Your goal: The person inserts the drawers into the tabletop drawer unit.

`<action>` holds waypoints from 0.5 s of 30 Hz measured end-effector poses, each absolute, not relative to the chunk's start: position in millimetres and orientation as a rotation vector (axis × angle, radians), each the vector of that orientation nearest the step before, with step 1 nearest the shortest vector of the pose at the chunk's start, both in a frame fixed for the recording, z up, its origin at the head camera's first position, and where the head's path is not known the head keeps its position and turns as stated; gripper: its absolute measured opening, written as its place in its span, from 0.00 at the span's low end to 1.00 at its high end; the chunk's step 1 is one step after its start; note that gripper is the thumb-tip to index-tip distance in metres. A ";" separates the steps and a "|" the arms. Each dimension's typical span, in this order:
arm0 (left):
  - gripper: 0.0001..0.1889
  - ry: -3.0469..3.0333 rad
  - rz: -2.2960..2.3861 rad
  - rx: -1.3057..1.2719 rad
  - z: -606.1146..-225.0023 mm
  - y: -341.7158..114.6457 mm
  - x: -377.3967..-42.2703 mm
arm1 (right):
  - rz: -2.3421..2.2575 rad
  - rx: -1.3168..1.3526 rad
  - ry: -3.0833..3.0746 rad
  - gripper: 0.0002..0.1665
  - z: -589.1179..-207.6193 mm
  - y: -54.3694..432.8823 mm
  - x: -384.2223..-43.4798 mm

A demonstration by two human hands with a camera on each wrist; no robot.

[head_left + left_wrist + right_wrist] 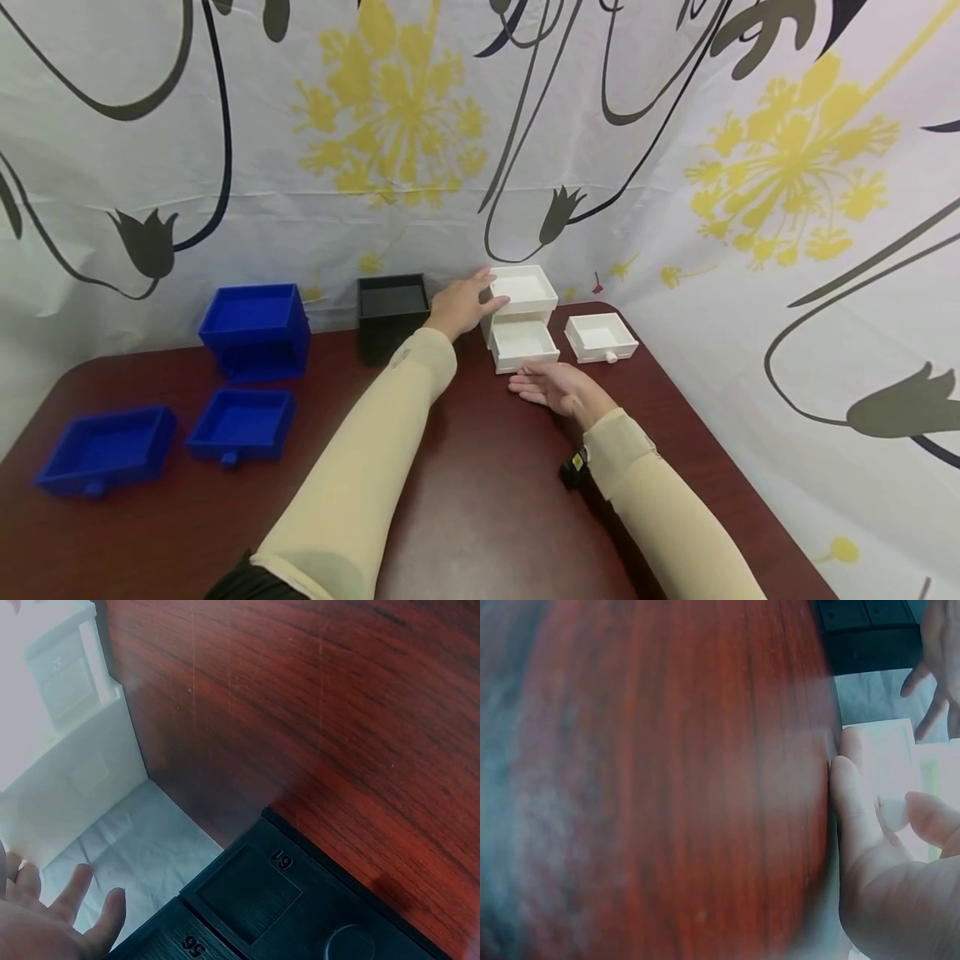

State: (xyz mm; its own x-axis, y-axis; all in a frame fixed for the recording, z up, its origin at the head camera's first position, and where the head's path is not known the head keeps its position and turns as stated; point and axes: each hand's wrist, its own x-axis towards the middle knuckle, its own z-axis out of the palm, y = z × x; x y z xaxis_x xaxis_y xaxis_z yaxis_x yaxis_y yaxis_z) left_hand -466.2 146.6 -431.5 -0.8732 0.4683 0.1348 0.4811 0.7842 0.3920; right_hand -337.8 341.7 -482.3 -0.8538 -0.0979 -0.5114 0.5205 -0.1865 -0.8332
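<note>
A small white drawer cabinet (523,287) stands at the back of the table, its lower drawer (522,343) jutting out at the front. My left hand (459,305) rests against the cabinet's upper left side with spread fingers, the thumb over the top edge. In front of the lower drawer is my right hand (557,387), its fingers fairly straight along the drawer front. The right wrist view has the white round knob (893,814) between the thumb and fingers of that hand. Beside the cabinet, to the right, lies a separate white drawer (600,335).
Left of the white cabinet stands a black cabinet (392,310), close to my left forearm. Further left is a blue cabinet (255,333), with two loose blue drawers (242,422) in front of it. A patterned cloth (420,225) hangs behind the table and along its right side.
</note>
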 end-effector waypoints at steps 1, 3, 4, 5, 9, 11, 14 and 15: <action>0.38 -2.936 -0.665 -0.782 -431.5 146.4 -465.8 | -2.092 0.488 1.680 0.25 -482.4 341.8 -337.7; 0.38 -2.933 -0.670 -0.781 -431.4 145.9 -464.9 | -2.096 0.489 1.675 0.25 -482.8 341.9 -337.8; 0.38 -2.932 -0.672 -0.782 -431.2 145.7 -464.4 | -2.097 0.490 1.673 0.24 -483.0 342.0 -337.9; 0.38 -2.934 -0.670 -0.784 -430.9 145.6 -463.8 | -2.098 0.493 1.669 0.23 -483.3 342.0 -338.1; 0.38 -2.937 -0.668 -0.792 -428.8 144.9 -462.3 | -2.093 0.504 1.668 0.21 -483.6 341.7 -339.4; 0.38 -2.930 -0.671 -0.797 -427.6 144.3 -461.4 | -2.089 0.507 1.672 0.21 -483.4 341.3 -340.4; 0.37 -2.917 -0.680 -0.806 -426.4 142.9 -460.2 | -2.081 0.502 1.678 0.22 -483.1 340.9 -341.8; 0.37 -2.914 -0.683 -0.811 -426.3 142.4 -459.5 | -2.076 0.504 1.678 0.22 -483.2 340.9 -342.1</action>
State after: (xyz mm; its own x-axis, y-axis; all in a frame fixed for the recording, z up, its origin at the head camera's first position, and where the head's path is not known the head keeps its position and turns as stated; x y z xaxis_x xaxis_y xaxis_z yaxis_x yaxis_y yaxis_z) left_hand -459.5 142.4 -426.3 -0.8626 0.4822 0.1531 0.5001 0.7665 0.4030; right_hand -342.1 340.9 -483.2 -0.8454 -0.0962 -0.5253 0.5338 -0.1820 -0.8258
